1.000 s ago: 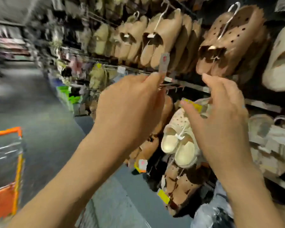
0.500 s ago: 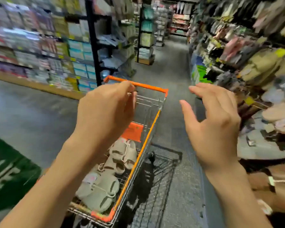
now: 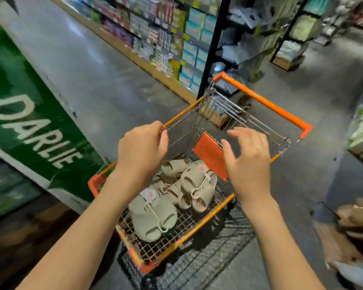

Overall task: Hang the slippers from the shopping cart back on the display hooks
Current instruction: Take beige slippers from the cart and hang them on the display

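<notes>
A: What is in front of the person?

B: A small wire shopping cart (image 3: 199, 233) with orange edging and an orange handle (image 3: 262, 99) stands on a grey shop floor (image 3: 88, 76). The view looks down into it from above.

A: Where are the slippers?

B: They lie in the cart's basket, on the wire bottom. One pale greenish pair (image 3: 153, 214) is nearest the person, joined by a plastic hanger, with a small tag on top. A beige pair (image 3: 199, 185) lies just beside it, also clipped to a hanger. More beige slippers (image 3: 173, 167) sit behind those two, partly hidden by the left hand.

A: What are the hands doing?

B: Both arms reach forward over the cart. The left hand (image 3: 143, 149) hangs above the basket with its fingers curled in, fingertips close to the thin orange side rail (image 3: 184, 113). I cannot tell whether they touch the rail. The grip holds no slipper. The right hand (image 3: 249, 162) hovers above the basket's far half, fingers spread and relaxed, a wide grip holding nothing.

A: And around the cart?

B: A green banner (image 3: 19, 114) with white letters stands at the left. Blurred shelves of packaged goods (image 3: 155, 32) run along the far side of the aisle. At the lower right edge, brown footwear (image 3: 352, 218) shows, too blurred to describe.
</notes>
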Action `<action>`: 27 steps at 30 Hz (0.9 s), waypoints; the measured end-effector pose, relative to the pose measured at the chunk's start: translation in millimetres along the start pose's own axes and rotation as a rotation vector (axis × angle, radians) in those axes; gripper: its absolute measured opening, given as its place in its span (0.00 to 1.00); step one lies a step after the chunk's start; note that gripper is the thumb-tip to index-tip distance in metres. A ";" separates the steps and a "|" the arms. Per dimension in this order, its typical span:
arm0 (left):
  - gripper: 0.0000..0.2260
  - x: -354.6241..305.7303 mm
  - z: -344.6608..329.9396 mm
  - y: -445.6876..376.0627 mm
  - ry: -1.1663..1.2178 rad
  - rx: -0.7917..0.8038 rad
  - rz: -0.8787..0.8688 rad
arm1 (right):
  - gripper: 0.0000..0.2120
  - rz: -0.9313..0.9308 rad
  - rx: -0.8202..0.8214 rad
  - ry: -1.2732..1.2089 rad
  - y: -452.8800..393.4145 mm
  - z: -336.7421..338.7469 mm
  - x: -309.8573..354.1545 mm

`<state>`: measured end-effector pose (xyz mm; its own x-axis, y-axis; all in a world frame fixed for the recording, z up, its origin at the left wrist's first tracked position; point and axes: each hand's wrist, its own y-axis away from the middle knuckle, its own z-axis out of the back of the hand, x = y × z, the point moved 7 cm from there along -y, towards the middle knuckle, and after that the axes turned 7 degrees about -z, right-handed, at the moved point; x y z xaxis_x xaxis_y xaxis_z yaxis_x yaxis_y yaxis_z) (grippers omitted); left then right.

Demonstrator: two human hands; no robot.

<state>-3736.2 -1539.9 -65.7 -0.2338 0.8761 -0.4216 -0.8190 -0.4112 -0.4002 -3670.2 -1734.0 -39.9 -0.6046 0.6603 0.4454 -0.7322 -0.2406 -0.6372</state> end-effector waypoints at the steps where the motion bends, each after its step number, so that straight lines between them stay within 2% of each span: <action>1: 0.11 6.6 -16.1 -6.4 0.001 0.027 0.028 | 0.13 -0.014 -0.001 -0.005 -0.9 -13.4 -8.3; 5: 0.13 18.0 -80.3 -26.1 0.052 0.084 0.115 | 0.15 -0.117 -0.046 -0.037 -1.4 -63.9 -55.9; 9: 0.17 23.7 -154.7 -34.2 0.182 0.156 0.213 | 0.17 -0.322 0.035 -0.067 -0.3 -120.2 -114.0; 15: 0.20 43.0 -269.0 -25.9 0.221 0.310 0.426 | 0.20 -0.474 0.337 0.059 10.3 -209.8 -202.0; 18: 0.18 51.0 -312.5 -7.2 0.247 0.360 0.553 | 0.22 -0.583 0.528 0.142 22.8 -243.6 -244.7; 24: 0.17 48.2 -384.3 34.7 0.191 0.603 0.804 | 0.21 -0.548 0.858 0.261 49.5 -300.9 -286.3; 27: 0.17 48.3 -409.3 45.6 0.201 0.666 0.988 | 0.19 -0.514 0.928 0.255 59.0 -324.5 -293.8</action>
<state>-3570.4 -1619.4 -437.3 -0.8742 0.1776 -0.4518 -0.4562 -0.6191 0.6392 -3433.9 -1711.4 -412.4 -0.1538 0.9379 0.3110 -0.8951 -0.2656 0.3580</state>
